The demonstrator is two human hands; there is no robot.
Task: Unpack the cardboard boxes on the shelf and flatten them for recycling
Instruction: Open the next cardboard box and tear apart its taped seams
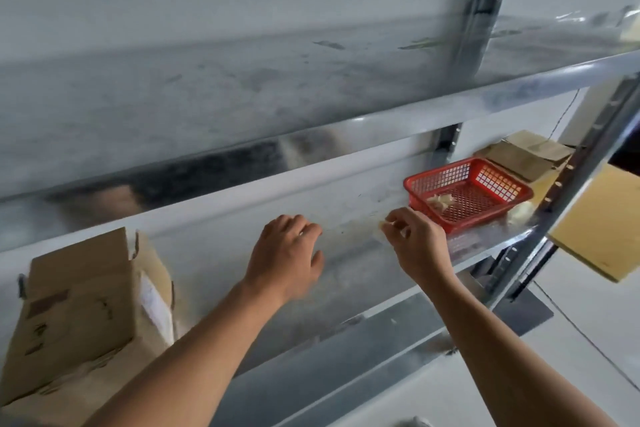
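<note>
1. Progress: I'm reading this as mid-task. The cardboard box [86, 305] is standing upright at the near left of the shelf [214, 253], not flattened. Its top flaps are looking loose, and its contents aren't showing.
2. The brown cardboard [519, 158] is lying low at the far right, behind the red basket [440, 177]. I can't tell whether it's flattened or a closed box. A tan flat panel [602, 218] is sitting right of the shelf post, probably flat cardboard.
3. Hands: the right hand [415, 239] is pinching a small pale scrap [388, 225], just left of the basket. The left hand [287, 253] is hovering over mid-shelf with fingers loosely bent, gripping nothing.
4. Remaining, as I'm judging it: clearing the scraps, then emptying and flattening the left box — possibly the far-right cardboard too.
5. Count: 1 upright box, 1 low brown cardboard item, 1 tan panel and 1 basket. There are 3 pale bits: one pinched, one lump [440, 201] in the basket, one piece [521, 211] just right of it.
</note>
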